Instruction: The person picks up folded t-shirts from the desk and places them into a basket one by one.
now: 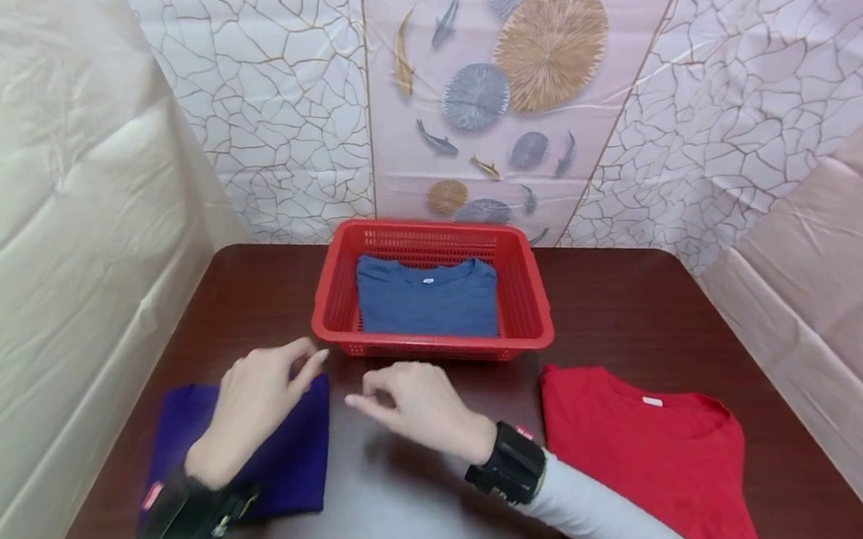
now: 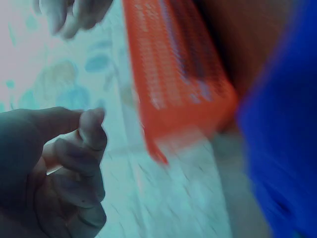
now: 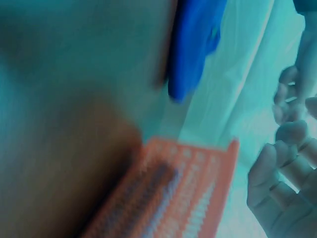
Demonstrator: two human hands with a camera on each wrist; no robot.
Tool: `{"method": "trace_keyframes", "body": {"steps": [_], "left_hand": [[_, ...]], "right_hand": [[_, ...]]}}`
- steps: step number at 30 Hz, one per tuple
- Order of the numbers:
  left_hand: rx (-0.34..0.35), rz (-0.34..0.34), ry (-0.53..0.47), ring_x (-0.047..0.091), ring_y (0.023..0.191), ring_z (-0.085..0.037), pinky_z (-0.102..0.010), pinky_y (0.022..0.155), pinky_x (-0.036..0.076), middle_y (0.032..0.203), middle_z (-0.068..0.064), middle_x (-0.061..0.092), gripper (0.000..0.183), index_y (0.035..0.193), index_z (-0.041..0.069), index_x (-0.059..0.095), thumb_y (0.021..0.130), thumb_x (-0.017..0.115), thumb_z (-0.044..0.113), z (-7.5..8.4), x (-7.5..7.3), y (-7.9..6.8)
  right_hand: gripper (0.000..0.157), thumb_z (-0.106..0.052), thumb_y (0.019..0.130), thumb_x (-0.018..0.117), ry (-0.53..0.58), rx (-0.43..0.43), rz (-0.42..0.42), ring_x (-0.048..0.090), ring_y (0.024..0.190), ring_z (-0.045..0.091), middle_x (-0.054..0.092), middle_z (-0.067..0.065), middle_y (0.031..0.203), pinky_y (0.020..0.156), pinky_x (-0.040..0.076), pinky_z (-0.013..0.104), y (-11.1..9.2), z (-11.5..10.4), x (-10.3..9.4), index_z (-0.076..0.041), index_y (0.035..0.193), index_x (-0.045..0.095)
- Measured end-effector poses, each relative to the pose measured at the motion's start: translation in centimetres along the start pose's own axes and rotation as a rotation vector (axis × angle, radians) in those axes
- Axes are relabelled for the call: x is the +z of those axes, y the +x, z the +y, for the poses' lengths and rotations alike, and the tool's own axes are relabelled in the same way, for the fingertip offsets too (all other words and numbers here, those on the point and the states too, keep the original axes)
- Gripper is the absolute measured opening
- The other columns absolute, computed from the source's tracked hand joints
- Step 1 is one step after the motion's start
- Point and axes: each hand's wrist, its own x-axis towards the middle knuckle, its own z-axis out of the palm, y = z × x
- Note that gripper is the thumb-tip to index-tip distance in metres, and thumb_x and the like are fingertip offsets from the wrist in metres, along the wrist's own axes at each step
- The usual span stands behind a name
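Note:
My left hand (image 1: 256, 394) hovers above a folded dark purple garment (image 1: 287, 467), at the left of the table. Its fingers are loosely bent and hold nothing, which the left wrist view also shows. In front of the basket, my right hand (image 1: 422, 404) is raised over the table with bent fingers and nothing in them. A red plastic basket (image 1: 437, 346) stands at the back, and a folded blue-grey T-shirt (image 1: 428, 305) lies flat inside it. To the right lies a folded red T-shirt (image 1: 639, 447), partly behind my right forearm.
Everything stands on a dark brown table (image 1: 599, 299) with a glossy reflection at its front. A patterned cloth backdrop (image 1: 294, 129) rises behind it. Pale cloth walls (image 1: 63, 270) close off the left and right sides. A black wrist camera (image 1: 511, 464) is strapped to each wrist.

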Motion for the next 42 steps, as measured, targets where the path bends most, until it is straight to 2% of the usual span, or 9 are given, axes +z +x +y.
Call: {"method": "trace_keyframes", "body": {"steps": [5, 11, 16, 21, 26, 30, 33, 35, 42], "left_hand": [[-0.104, -0.006, 0.06, 0.057, 0.052, -0.022, -0.036, 0.039, 0.035, 0.073, -0.001, 0.069, 0.015, 0.092, 0.021, 0.075, 0.096, 0.07, 0.034, -5.0, -0.5, -4.3], [-0.277, -0.035, 0.096, 0.068, 0.085, -0.046, -0.056, 0.055, 0.048, 0.106, -0.023, 0.07, 0.028, 0.112, 0.01, 0.074, 0.099, 0.064, 0.033, -11.3, -1.5, -9.4], [-0.429, -0.201, 0.077, 0.062, 0.094, -0.055, -0.062, 0.063, 0.048, 0.111, -0.03, 0.067, 0.049, 0.124, -0.006, 0.061, 0.104, 0.055, 0.038, -14.6, -2.6, -12.0], [-0.493, -0.334, -0.058, 0.063, 0.099, -0.054, -0.061, 0.075, 0.049, 0.111, -0.032, 0.068, 0.065, 0.129, -0.016, 0.052, 0.107, 0.045, 0.045, -15.6, -2.7, -12.0], [-0.591, -0.477, -0.318, 0.063, 0.106, -0.047, -0.055, 0.086, 0.054, 0.13, -0.042, 0.052, 0.077, 0.135, -0.025, 0.041, 0.108, 0.039, 0.047, -16.1, -2.4, -11.8], [-0.678, -0.545, -0.575, 0.06, 0.116, -0.043, -0.041, 0.087, 0.058, 0.142, -0.044, 0.041, 0.08, 0.142, -0.027, 0.029, 0.109, 0.038, 0.045, -16.5, -1.8, -12.1], [-0.696, -0.568, -0.667, 0.048, 0.13, -0.053, -0.045, 0.096, 0.055, 0.151, -0.043, 0.028, 0.081, 0.144, -0.028, 0.022, 0.11, 0.035, 0.044, -16.5, -1.6, -12.3], [-0.709, -0.582, -0.695, 0.033, 0.139, -0.056, -0.053, 0.105, 0.047, 0.154, -0.043, 0.019, 0.084, 0.145, -0.028, 0.016, 0.11, 0.035, 0.046, -16.3, -1.5, -12.2], [-0.737, -0.589, -0.836, -0.012, 0.145, -0.057, -0.074, 0.113, 0.008, 0.159, -0.034, -0.019, 0.091, 0.152, -0.011, -0.017, 0.109, 0.043, 0.042, -16.0, -1.4, -11.8]], "right_hand": [[0.018, -0.04, 0.098, 0.067, -0.05, -0.009, -0.125, 0.062, 0.086, 0.009, 0.068, -0.011, 0.093, 0.061, 0.049, 0.021, -0.7, -1.4, 3.1, -0.024, 0.097, 0.076], [0.049, -0.047, 0.098, 0.064, -0.18, 0.054, -0.268, 0.055, 0.119, 0.021, 0.06, 0.006, 0.132, 0.094, 0.053, 0.031, -1.4, -1.8, 5.9, -0.011, 0.131, 0.067], [0.057, -0.053, 0.097, 0.062, -0.241, 0.117, -0.34, 0.053, 0.109, 0.022, 0.057, 0.008, 0.125, 0.089, 0.052, 0.03, -1.0, -2.5, 7.1, -0.007, 0.131, 0.065], [0.045, -0.052, 0.098, 0.061, -0.17, 0.098, -0.38, 0.046, 0.093, 0.018, 0.056, 0.006, 0.108, 0.078, 0.045, 0.024, 0.3, -3.2, 7.7, -0.01, 0.112, 0.074], [0.048, -0.042, 0.098, 0.066, 0.165, 0.224, -0.458, 0.059, 0.101, 0.013, 0.065, 0.005, 0.113, 0.087, 0.045, 0.019, 1.4, -3.6, 8.2, -0.007, 0.13, 0.067], [0.047, -0.025, 0.096, 0.07, 0.71, 0.512, -0.449, 0.065, 0.106, 0.014, 0.065, 0.009, 0.124, 0.088, 0.052, 0.025, 1.6, -3.9, 8.9, -0.01, 0.137, 0.054], [0.049, -0.008, 0.094, 0.067, 1.153, 0.732, -0.404, 0.067, 0.106, 0.023, 0.062, 0.011, 0.125, 0.086, 0.057, 0.038, 1.5, -4.2, 9.3, -0.012, 0.137, 0.044], [0.055, 0.001, 0.093, 0.064, 1.342, 0.829, -0.398, 0.067, 0.105, 0.028, 0.062, 0.011, 0.123, 0.085, 0.058, 0.046, 1.4, -4.3, 9.6, -0.013, 0.14, 0.039], [0.058, 0.003, 0.098, 0.056, 1.499, 0.867, -0.433, 0.062, 0.12, 0.025, 0.064, 0.012, 0.134, 0.099, 0.052, 0.049, 1.4, -4.3, 10.4, -0.006, 0.153, 0.038]]}}
